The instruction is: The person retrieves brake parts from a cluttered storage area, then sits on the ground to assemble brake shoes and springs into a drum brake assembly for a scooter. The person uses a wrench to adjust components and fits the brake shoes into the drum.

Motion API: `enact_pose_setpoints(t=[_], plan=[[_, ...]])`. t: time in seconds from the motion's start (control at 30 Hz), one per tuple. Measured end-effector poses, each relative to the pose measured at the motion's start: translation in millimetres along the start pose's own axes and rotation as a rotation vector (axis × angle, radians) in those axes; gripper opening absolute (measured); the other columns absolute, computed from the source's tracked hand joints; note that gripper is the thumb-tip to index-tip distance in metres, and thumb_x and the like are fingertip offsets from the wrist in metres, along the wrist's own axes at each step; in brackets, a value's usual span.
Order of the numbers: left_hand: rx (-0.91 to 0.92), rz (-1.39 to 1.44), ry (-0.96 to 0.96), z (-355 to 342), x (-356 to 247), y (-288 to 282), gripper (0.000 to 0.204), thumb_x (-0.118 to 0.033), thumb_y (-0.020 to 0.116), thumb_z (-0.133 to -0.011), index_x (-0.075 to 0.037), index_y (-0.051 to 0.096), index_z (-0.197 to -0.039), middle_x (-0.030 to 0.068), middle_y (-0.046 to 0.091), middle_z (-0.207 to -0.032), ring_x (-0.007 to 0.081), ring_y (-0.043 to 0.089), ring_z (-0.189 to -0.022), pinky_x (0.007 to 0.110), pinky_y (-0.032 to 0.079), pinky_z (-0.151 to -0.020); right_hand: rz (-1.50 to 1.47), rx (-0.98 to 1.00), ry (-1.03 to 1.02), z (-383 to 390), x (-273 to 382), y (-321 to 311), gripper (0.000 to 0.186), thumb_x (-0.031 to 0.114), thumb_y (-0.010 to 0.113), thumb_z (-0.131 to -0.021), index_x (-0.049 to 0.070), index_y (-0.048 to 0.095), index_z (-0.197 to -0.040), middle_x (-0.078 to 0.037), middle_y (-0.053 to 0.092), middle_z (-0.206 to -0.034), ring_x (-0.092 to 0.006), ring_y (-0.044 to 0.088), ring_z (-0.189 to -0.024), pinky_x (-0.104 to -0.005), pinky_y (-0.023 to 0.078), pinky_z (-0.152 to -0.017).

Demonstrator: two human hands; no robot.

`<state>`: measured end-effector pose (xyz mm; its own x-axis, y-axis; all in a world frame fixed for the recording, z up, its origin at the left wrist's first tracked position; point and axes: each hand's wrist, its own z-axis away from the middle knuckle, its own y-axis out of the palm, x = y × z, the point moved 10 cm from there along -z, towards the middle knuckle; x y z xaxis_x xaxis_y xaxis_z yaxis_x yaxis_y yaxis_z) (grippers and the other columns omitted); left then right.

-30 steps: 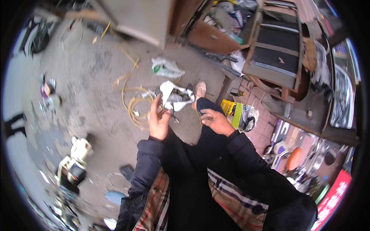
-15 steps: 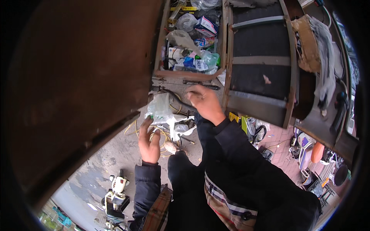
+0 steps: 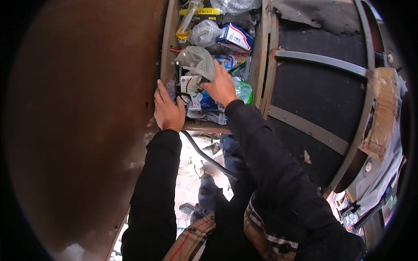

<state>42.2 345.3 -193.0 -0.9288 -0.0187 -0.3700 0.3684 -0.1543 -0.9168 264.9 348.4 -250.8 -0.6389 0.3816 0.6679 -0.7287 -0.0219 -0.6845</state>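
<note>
I see the two hands apart from each other, both at a brown bin [image 3: 209, 127] full of odds and ends. The cloudy plastic bag [image 3: 196, 59] lies in the bin, just up and to the left of the right hand [image 3: 223, 87] and to the upper right of the left hand [image 3: 170, 111]. The right hand reaches in with bent fingers, and its fingertips are right at the bag's edge; I can't tell from here if they pinch it. The left hand is spread, thumb away from its fingers, at the bin's left side, beside a big brown panel [image 3: 87, 108]. Between the hands I see a white carton [image 3: 190, 84], just below the bag. Green see-through plastic [image 3: 244, 90] sits just right of the right hand. Farther up I see a blue and white box [image 3: 235, 37], a lump of bubble wrap [image 3: 204, 33] and a clear tube [image 3: 188, 19] with something yellow at its low end.
</note>
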Motion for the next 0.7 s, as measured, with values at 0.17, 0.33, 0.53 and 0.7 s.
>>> enact_pose_setpoints(t=[0.17,0.33,0.53,0.7], plan=[[0.035,-0.040,-0.062,1.6,6.3,3.4,0.093,-0.023,0.068,-0.091,-0.004,0.020,-0.168,0.0247,0.048,-0.148,0.0445,0.055,-0.132,0.052,0.054,-0.100,-0.039,0.117,-0.075,-0.8,7.4,46.9,0.034,0.006,0.065,-0.087,0.004,0.073,-0.120,-0.027,0.072,-0.104,-0.0467,0.069,-0.100,-0.0533,0.055,-0.088],[0.052,-0.035,-0.084,-0.3,5.6,3.8,0.094,-0.021,0.069,-0.089,-0.005,0.020,-0.168,0.0244,0.048,-0.147,0.0443,0.054,-0.133,0.053,0.054,-0.100,-0.149,0.094,-0.104,19.8,22.5,27.8,0.035,-0.002,0.059,-0.082,0.002,0.078,-0.111,-0.027,0.073,-0.100,-0.0457,0.070,-0.095,-0.0498,0.057,-0.085],[0.031,-0.054,-0.064,-3.1,3.4,5.6,0.096,-0.015,0.069,-0.087,-0.005,0.018,-0.168,0.0263,0.047,-0.147,0.0441,0.056,-0.127,0.053,0.052,-0.101,-0.575,-0.029,0.194,13.9,14.6,-41.6,0.030,-0.008,0.055,-0.087,-0.004,0.077,-0.108,-0.020,0.078,-0.094,-0.0272,0.076,-0.085,-0.0377,0.059,-0.079],[0.074,-0.027,-0.058,-1.3,5.2,7.0,0.098,-0.013,0.069,-0.086,-0.002,0.016,-0.167,0.0290,0.046,-0.147,0.0473,0.054,-0.129,0.055,0.053,-0.100,-0.870,-0.188,0.136,-14.4,33.6,-135.1,0.023,-0.006,0.060,-0.099,-0.001,0.078,-0.112,-0.005,0.078,-0.101,-0.0108,0.070,-0.092,-0.0279,0.057,-0.084]])
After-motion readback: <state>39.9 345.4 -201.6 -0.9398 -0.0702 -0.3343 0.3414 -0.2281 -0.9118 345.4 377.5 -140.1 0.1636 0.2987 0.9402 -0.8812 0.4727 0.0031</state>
